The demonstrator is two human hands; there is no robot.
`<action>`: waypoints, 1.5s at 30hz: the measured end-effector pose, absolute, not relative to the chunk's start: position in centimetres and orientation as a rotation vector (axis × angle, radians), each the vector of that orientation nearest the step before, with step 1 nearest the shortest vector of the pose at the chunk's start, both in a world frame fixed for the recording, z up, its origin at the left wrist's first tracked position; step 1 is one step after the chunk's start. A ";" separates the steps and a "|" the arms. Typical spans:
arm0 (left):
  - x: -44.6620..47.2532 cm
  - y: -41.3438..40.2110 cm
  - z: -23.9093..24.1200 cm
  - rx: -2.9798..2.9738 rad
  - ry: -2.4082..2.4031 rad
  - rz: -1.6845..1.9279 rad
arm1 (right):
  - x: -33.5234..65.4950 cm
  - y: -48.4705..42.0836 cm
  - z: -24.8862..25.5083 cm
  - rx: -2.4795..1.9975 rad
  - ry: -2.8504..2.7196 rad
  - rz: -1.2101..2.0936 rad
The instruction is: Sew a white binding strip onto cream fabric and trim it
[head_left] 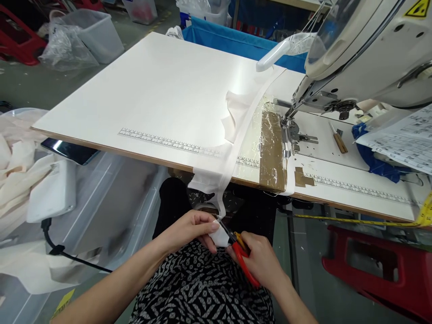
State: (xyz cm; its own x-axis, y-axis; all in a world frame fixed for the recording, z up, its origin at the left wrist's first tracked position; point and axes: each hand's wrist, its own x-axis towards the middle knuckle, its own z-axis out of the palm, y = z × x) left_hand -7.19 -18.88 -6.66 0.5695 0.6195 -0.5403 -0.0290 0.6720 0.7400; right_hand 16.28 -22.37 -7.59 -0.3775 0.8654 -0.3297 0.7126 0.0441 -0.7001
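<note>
Above my lap, my left hand [199, 229] pinches the end of a pale fabric piece [241, 128]. That piece drapes over the front edge of the sewing table [189, 103] and runs back across its top. My right hand [261, 256] grips scissors [245, 265] with red handles. Their blades point up and left, against the fabric beside my left fingertips. Whether the blades are parted is hard to make out. A small yellow item [238, 236] shows by my right fingers, mostly hidden.
A sewing machine [357, 58] stands at the right, with a wooden-handled tool [339, 139] on its bed. Left of me is a clear plastic bin [135, 202] with pale fabric and a white power bank [54, 191]. A red stool [381, 265] is at lower right.
</note>
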 end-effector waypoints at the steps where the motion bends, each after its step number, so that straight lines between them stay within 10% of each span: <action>1: -7.2 -18.8 -6.7 0.752 0.894 0.423 | 16.4 -22.1 -7.6 -1.616 -2.069 1.305; 15: -6.8 -19.0 -6.6 0.987 0.975 0.437 | 13.0 -19.8 -8.7 -1.311 -1.247 1.845; 29: -5.4 -13.8 0.2 2.083 1.450 0.827 | 14.1 -21.5 -7.5 -1.405 -1.482 1.293; 33: -3.7 -8.3 2.4 2.402 1.669 0.273 | 15.9 -21.6 -6.1 -1.420 -1.439 1.214; 45: -8.8 -5.1 4.4 2.056 1.619 0.564 | 34.8 -31.4 -5.0 -1.862 -0.820 0.931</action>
